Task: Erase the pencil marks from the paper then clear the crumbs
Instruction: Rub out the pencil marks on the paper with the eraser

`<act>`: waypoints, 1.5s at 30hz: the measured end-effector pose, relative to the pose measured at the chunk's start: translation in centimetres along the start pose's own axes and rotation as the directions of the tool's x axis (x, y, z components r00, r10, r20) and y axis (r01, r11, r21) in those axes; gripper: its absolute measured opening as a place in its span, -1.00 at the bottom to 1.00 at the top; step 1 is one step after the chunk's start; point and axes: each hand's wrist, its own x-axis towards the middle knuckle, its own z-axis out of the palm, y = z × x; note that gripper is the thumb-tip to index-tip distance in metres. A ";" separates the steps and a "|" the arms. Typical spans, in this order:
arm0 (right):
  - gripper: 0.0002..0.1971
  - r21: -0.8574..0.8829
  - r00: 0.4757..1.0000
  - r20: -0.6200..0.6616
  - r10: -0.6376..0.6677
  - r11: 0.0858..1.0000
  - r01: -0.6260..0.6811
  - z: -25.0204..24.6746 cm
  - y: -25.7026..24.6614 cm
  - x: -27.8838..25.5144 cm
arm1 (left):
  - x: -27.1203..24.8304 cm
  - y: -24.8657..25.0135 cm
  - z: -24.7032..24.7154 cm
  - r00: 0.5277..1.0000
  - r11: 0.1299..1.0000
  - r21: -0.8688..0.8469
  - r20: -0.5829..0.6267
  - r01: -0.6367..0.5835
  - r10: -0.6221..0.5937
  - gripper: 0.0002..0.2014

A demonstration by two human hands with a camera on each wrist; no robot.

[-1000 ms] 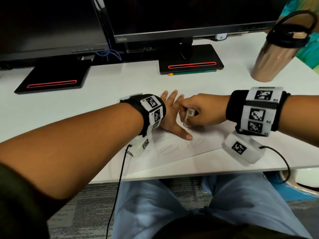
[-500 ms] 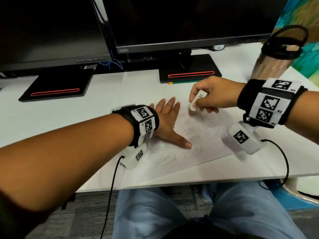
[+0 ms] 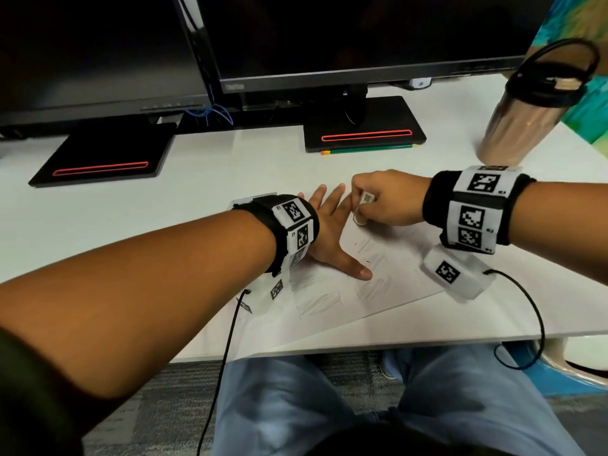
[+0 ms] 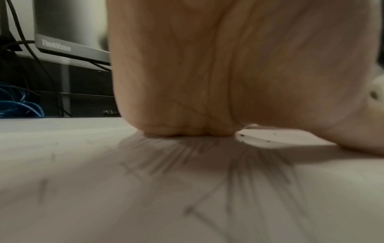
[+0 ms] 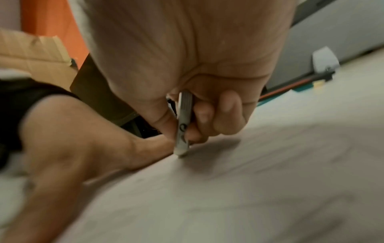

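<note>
A white sheet of paper (image 3: 388, 291) with grey pencil scribbles (image 3: 319, 306) lies on the desk near its front edge. My left hand (image 3: 329, 232) lies flat on the paper, fingers spread, thumb stretched out to the right. Just right of its fingers, my right hand (image 3: 385, 202) pinches a white eraser (image 3: 362, 209) in a paper sleeve, its lower end on the paper. In the right wrist view the eraser (image 5: 182, 131) stands nearly upright between thumb and fingers, tip touching the sheet. In the left wrist view the palm (image 4: 207, 82) presses on pencil marks (image 4: 259, 172); small dark crumbs (image 4: 242, 135) lie beyond.
Two black monitors on flat stands (image 3: 362, 126) line the back of the white desk (image 3: 164, 209). A pencil (image 3: 368, 149) lies in front of the right stand. A metal tumbler (image 3: 533, 106) with a black lid stands at the far right. Cables hang off the desk's front edge.
My right hand swung away to the far right of the sheet half a second ago, then came back left beside the left fingers with the eraser. The left hand stayed flat on the paper.
</note>
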 end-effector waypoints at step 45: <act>-0.85 -0.026 0.997 0.035 -0.067 0.997 0.068 -0.2 -0.3 -0.6 | 0.3 0.1 -0.1 1.000 1.000 0.021 0.007 0.018 -0.018 0.36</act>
